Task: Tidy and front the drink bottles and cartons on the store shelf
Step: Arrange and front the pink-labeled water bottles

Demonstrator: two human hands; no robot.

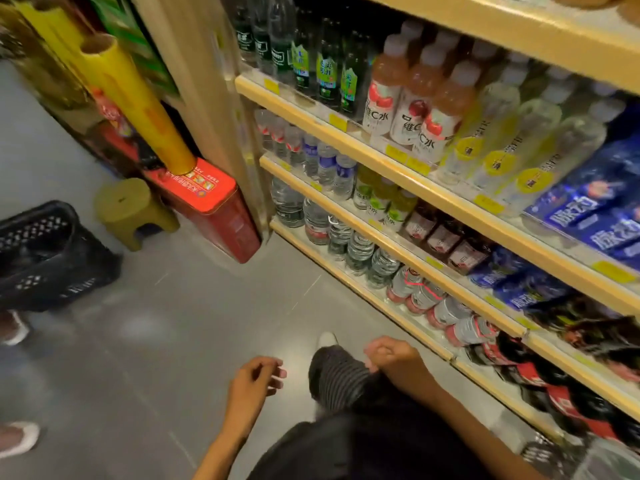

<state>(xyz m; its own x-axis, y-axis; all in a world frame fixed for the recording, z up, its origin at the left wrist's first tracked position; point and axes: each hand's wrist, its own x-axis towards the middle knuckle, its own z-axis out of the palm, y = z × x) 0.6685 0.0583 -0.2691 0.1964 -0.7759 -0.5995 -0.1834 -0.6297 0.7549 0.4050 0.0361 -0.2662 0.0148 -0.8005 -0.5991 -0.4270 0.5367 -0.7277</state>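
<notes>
Left hand (254, 379): fingers loosely curled, holding nothing, above the grey floor (173, 323). Right hand (388, 355): fingers loosely curled, holding nothing, at the knee in dark striped trousers (339, 372). Both hands are clear of the pale wooden-edged store shelf (311, 117). Peach-coloured drink bottles with white caps (412, 98) stand upright on an upper tier, with blue drink cartons (588, 209) further along it. Clear plastic water bottles (349, 244) occupy the bottom tier

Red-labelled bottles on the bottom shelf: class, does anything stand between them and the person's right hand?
Nothing visible does. The right hand sits by the knee, empty; only open floor separates it from the red-labelled bottles.
</notes>
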